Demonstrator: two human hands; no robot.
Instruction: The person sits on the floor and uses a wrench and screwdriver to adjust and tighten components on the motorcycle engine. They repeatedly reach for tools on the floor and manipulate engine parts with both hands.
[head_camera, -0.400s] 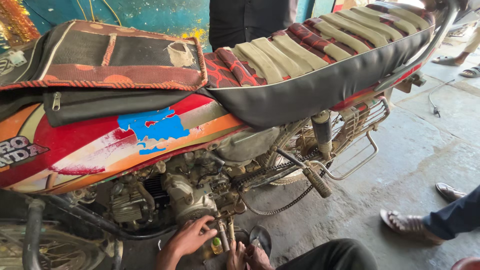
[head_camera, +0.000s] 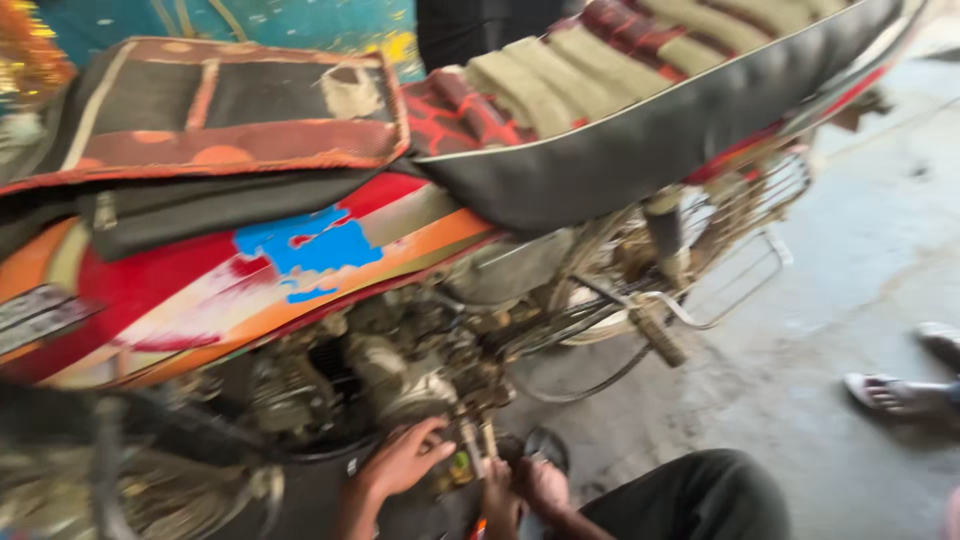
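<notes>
— Status? 
— Work at the grimy metal engine (head_camera: 400, 375) under the red-orange fuel tank (head_camera: 200, 285). Left hand (head_camera: 400, 462) rests open-fingered on it; right hand (head_camera: 535, 485) grasps something, blurred.
— Next?
— Probably steady fingertip work.

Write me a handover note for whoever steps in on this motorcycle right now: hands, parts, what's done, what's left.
Left hand: fingers spread on the lower engine of the red and orange motorcycle, beside two thin upright metal stems.
Right hand: low at the same spot, just right of the stems; the blur hides whether it holds a tool.
A small green-yellow piece sits between the hands.
Kick lever sticks out to the right. Bystanders' sandalled feet rest on the concrete floor.
Done: cannot be judged from this view.
Left: the work at the engine's underside looks under way.
</notes>
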